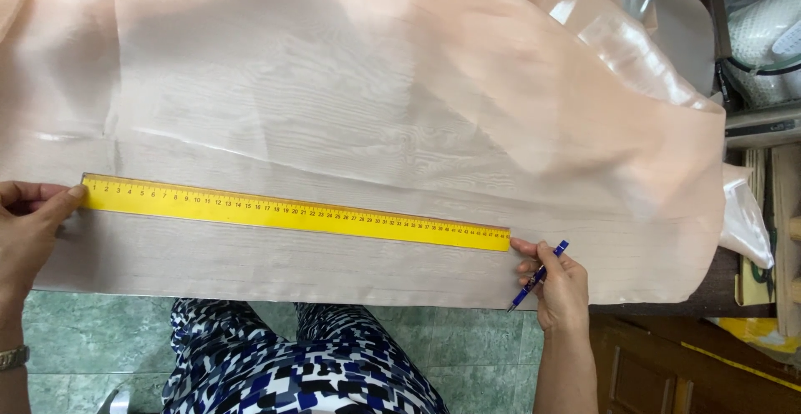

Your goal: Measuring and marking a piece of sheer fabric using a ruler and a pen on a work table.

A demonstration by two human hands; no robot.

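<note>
Yellow ruler [296, 212] lies aligned on the peach fabric [375, 113]; my left hand [29, 226] fingers press its end. My right hand [557, 285] pinches the blue pen [538, 276]; no drawn line shows yet.

Green marbled floor tiles [100, 339] below; dark wooden cabinet [667, 368] at lower right; soft even light.

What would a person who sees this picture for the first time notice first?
The bright yellow ruler lies across the sheer peach fabric spread over the table. The left hand presses its left end, and the right hand, holding a blue pen, touches its right end.
</note>
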